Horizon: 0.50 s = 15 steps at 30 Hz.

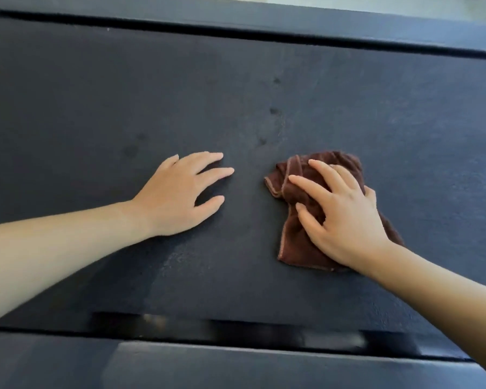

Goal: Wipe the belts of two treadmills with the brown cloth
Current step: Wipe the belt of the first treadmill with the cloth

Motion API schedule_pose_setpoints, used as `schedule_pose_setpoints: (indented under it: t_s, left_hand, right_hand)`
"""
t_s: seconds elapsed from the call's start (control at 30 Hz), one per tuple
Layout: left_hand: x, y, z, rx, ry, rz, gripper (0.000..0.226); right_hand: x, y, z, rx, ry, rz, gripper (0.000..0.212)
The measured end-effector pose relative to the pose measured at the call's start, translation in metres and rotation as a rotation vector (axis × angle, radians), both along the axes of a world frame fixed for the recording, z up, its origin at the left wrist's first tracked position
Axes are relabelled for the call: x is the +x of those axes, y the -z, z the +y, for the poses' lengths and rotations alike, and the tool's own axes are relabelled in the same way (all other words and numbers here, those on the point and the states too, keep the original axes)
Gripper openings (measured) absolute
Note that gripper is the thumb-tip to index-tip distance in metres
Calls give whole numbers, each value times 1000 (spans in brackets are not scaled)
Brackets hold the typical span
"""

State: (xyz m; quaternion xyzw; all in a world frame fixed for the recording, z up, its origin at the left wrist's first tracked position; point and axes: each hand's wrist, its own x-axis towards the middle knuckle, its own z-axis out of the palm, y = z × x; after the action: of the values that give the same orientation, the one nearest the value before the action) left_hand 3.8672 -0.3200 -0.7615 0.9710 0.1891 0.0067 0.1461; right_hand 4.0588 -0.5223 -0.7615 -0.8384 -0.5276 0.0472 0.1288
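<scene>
The dark belt [264, 80] fills the view, with a rail [264, 15] along its far edge and another [236, 369] along its near edge. The left hand [177, 195] lies flat on the belt, fingers spread and straight, holding nothing. Just to its right, apart from it, the right hand [345, 220] presses down on the crumpled cloth [295, 242], fingers splayed over it rather than closed round it. A few dark spots [275, 110] mark the belt beyond the hands.
</scene>
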Motion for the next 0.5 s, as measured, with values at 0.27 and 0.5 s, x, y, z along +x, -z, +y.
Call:
schedule_pose_setpoints:
  t_s: [0.27, 0.5]
  left_hand:
    - [-35, 13, -41, 34, -120, 67, 66]
    - [-36, 14, -41, 32, -135, 30, 65]
  right_hand:
    - [-25, 0, -5, 34, -19, -1, 43]
    - [-6, -1, 52, -7, 35, -2, 40]
